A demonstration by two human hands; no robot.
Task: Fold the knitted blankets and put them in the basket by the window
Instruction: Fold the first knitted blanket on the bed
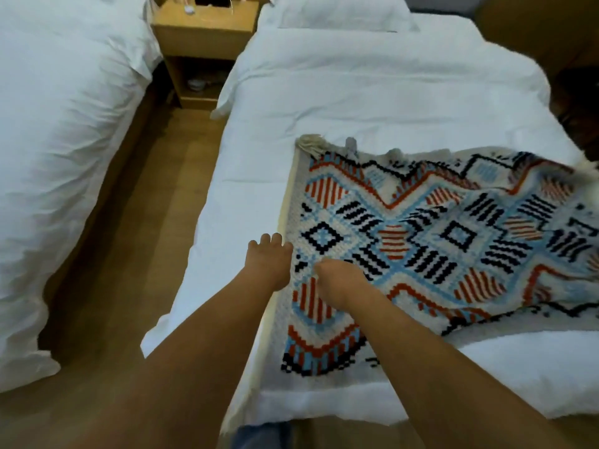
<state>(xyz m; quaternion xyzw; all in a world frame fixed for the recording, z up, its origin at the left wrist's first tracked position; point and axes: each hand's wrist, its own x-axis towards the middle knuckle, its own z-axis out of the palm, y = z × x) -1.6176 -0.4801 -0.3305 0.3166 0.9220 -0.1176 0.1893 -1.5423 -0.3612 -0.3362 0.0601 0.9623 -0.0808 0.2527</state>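
A knitted blanket (431, 241) with a blue, red, black and white geometric pattern and cream tassels lies spread across the foot of the right-hand bed (372, 92). It looks folded, with a grey underside showing along its near edge. My left hand (269, 262) is at the blanket's left edge, its fingers curled down over that edge. Just to the right, my right hand (340, 281) rests on the pattern with its fingers tucked down into the fabric. The fingertips of both hands are hidden. No basket is in view.
A second white bed (64, 140) stands to the left across a strip of wooden floor (136, 254). A wooden nightstand (204, 37) sits between the bedheads. A white pillow (340, 11) lies at the head of the right-hand bed.
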